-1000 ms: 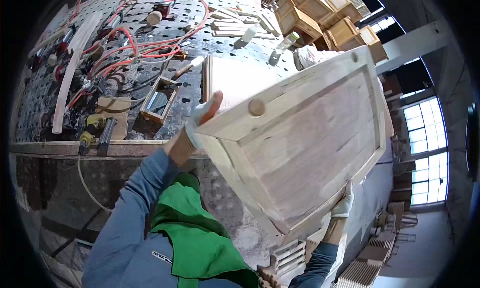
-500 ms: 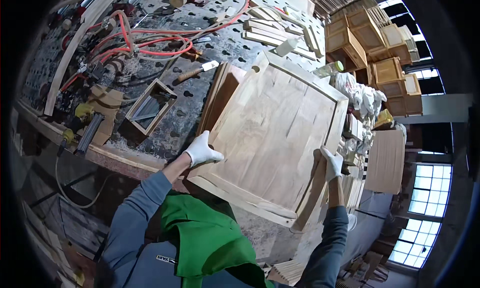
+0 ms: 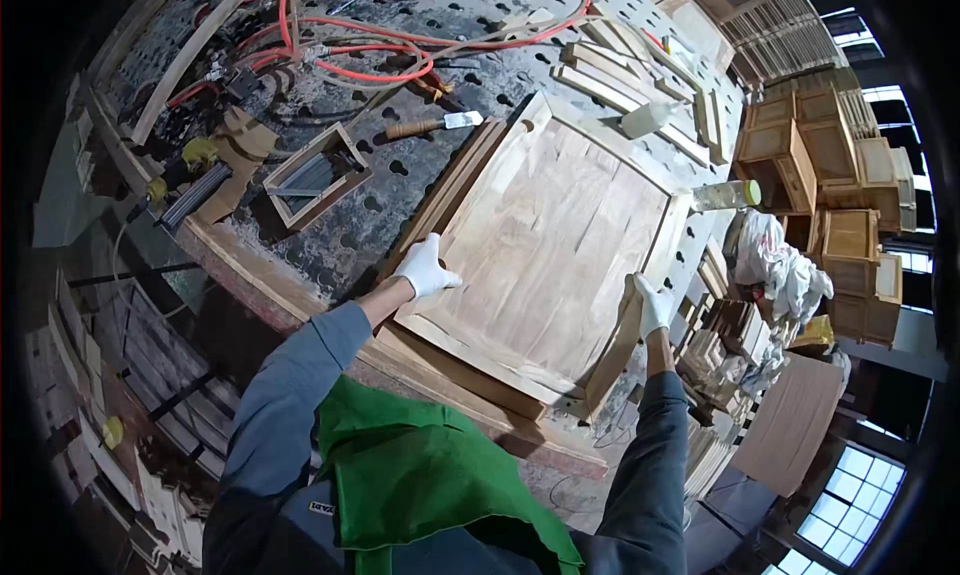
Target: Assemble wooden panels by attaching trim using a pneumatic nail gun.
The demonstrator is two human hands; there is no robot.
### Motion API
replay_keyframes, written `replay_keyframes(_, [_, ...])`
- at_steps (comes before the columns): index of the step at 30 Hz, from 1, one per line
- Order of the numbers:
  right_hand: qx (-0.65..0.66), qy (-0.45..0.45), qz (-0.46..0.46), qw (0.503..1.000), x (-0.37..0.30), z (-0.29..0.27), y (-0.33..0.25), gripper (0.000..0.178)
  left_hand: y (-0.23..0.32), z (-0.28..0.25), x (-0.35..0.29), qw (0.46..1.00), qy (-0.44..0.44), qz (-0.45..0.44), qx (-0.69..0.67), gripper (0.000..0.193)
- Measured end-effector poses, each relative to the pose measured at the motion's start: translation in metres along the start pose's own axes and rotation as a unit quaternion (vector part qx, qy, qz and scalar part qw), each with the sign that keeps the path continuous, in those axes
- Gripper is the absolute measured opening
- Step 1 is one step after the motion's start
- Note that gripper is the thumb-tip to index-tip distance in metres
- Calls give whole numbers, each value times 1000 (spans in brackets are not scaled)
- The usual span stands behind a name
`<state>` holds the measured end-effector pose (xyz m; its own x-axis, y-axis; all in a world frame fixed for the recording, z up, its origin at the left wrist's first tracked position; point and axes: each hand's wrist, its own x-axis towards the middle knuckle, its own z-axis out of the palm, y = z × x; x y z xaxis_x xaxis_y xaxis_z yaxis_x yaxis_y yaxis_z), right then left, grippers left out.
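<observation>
A pale framed wooden panel (image 3: 545,245) lies nearly flat over a stack of similar wooden panels (image 3: 460,370), which shows along its left and near sides. My left hand (image 3: 425,267), in a white glove, grips the left edge near the front corner, thumb over the frame and fingers down the side. On the opposite edge, my right hand (image 3: 655,305), also gloved, holds the frame with its fingers against the outer side. The panel's right side seems slightly raised and overhangs the stack. How fully it rests on the stack I cannot tell.
A perforated metal bench (image 3: 345,245) bears a brown-handled scraper (image 3: 430,126), a small wooden box (image 3: 318,175) of dark strips and red hoses (image 3: 370,77). Beyond the panel are wood strips (image 3: 625,90), a squeeze bottle (image 3: 645,120) and a jar (image 3: 725,195). White rags (image 3: 775,260) lie at right.
The panel has come down closer to the stack, which now shows below its near edge. Both hands keep hold of it. My view has shifted, so the bench contents appear displaced.
</observation>
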<state>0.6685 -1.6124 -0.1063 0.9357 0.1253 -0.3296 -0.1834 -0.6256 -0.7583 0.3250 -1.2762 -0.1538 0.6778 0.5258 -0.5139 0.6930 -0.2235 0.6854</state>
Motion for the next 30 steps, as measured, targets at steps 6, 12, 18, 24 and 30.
replay_keyframes(6, [52,-12,-9,999,45,1,76,44,67,-34,6,980,30,9,197,43])
replay_keyframes(12, [-303,-124,54,943,26,6,20,55,11,-31,45,946,164,115,255,92])
replay_keyframes(18, [-276,-164,4,947,0,-1,39,61,6,0,59,935,140,113,307,117])
replay_keyframes(24, [-335,-131,-82,930,-20,8,55,63,-5,3,61,953,152,130,228,122])
replay_keyframes(30, [-353,-127,-38,926,-28,22,41,65,-3,3,64,951,169,130,223,122])
